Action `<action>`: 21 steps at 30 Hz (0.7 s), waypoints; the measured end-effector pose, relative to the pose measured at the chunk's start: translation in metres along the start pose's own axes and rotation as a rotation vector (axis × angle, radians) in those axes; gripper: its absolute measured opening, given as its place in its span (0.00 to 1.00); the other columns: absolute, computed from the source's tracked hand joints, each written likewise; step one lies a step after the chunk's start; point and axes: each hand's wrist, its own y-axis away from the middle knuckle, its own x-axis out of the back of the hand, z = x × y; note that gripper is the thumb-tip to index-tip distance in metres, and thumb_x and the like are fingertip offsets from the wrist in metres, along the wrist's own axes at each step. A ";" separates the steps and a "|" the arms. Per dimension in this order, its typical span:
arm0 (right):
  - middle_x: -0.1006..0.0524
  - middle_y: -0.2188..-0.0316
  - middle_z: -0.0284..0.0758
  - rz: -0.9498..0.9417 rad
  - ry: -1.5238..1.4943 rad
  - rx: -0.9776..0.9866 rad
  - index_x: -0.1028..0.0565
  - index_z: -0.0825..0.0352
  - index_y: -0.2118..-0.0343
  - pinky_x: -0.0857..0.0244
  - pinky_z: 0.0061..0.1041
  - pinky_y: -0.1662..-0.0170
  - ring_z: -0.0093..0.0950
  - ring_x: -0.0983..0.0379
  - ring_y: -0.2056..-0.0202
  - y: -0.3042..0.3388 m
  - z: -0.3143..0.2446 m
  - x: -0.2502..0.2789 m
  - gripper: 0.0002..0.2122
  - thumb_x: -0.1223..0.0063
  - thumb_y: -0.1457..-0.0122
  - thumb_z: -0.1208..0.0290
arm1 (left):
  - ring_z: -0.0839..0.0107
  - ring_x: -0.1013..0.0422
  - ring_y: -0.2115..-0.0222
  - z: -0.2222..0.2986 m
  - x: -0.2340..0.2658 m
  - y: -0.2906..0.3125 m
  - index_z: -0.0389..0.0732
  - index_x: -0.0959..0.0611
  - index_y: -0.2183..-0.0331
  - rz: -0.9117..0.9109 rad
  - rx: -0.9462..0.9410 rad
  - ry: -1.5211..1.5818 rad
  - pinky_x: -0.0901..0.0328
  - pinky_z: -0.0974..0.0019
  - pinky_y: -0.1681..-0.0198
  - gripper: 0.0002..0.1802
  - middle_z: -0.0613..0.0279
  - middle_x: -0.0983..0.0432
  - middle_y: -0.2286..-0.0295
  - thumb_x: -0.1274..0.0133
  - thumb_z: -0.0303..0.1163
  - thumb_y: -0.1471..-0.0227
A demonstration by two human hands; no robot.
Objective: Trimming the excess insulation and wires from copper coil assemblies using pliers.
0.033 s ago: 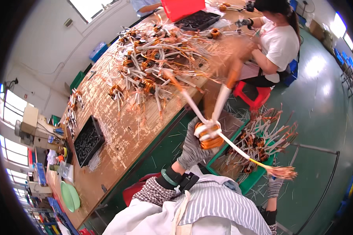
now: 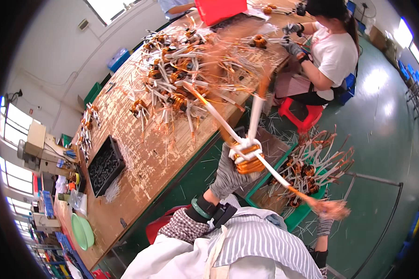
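Observation:
In my left hand (image 2: 226,174), which wears a grey knit glove, I grip a copper-wound ring coil (image 2: 248,160). White sleeving wraps across its top. Several white-sleeved leads with bare copper ends fan out from it, two upward and one down to the right; the upper ends are smeared by motion. My right hand (image 2: 325,226), gloved too, is low on the right, right behind the frayed copper strands (image 2: 329,209) of the lower lead. Those strands hide its fingers, so I cannot tell whether it grips them. Beneath the lead, a green crate (image 2: 297,218) holds several similar coils (image 2: 307,169).
A wooden table (image 2: 149,176) carries a heap of coils (image 2: 177,74), a black tray of small dark parts (image 2: 106,166) and a green basin (image 2: 82,231). A co-worker (image 2: 335,51) sits at the far right by a red stool (image 2: 307,116). A metal rail (image 2: 375,179) stands right.
The coil in my left hand has shifted slightly up and left. The lower lead's strands, spread before, are now blurred over my right hand. The co-worker's gloved hands show more clearly.

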 end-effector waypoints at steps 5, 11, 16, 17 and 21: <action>0.33 0.83 0.25 -0.088 -0.218 -0.260 0.30 0.65 0.72 0.44 0.14 0.82 0.13 0.42 0.84 -0.013 -0.049 -0.028 0.04 0.48 0.50 0.75 | 0.63 0.33 0.58 0.038 -0.043 -0.001 0.41 0.38 0.51 0.150 -0.347 -0.546 0.34 0.60 0.54 0.36 0.57 0.34 0.59 0.39 0.28 0.64; 0.36 0.89 0.24 -0.145 -0.360 -0.431 0.29 0.64 0.72 0.47 0.15 0.89 0.14 0.44 0.89 -0.017 -0.084 -0.077 0.03 0.48 0.50 0.74 | 0.67 0.32 0.60 0.116 -0.053 0.005 0.43 0.35 0.52 0.110 -0.722 -0.738 0.33 0.62 0.58 0.31 0.62 0.33 0.60 0.42 0.32 0.61; 0.36 0.87 0.25 -0.183 -0.372 -0.482 0.29 0.64 0.73 0.47 0.14 0.88 0.13 0.44 0.88 -0.001 -0.096 -0.107 0.02 0.49 0.49 0.75 | 0.67 0.31 0.65 0.229 -0.077 0.001 0.42 0.30 0.59 0.159 -0.910 -0.647 0.31 0.62 0.62 0.22 0.64 0.30 0.66 0.44 0.32 0.58; 0.35 0.87 0.25 -0.172 -0.363 -0.513 0.30 0.64 0.73 0.47 0.14 0.87 0.13 0.44 0.88 0.003 -0.094 -0.112 0.02 0.49 0.49 0.75 | 0.67 0.30 0.66 0.254 -0.079 -0.005 0.42 0.29 0.60 0.169 -0.952 -0.669 0.31 0.62 0.63 0.20 0.64 0.29 0.67 0.43 0.32 0.58; 0.35 0.86 0.24 -0.189 -0.373 -0.557 0.30 0.63 0.72 0.46 0.13 0.87 0.13 0.42 0.88 0.022 -0.100 -0.122 0.02 0.50 0.49 0.76 | 0.67 0.30 0.70 0.380 -0.077 -0.014 0.42 0.27 0.66 0.292 -0.966 -0.693 0.30 0.65 0.69 0.17 0.61 0.28 0.72 0.43 0.40 0.57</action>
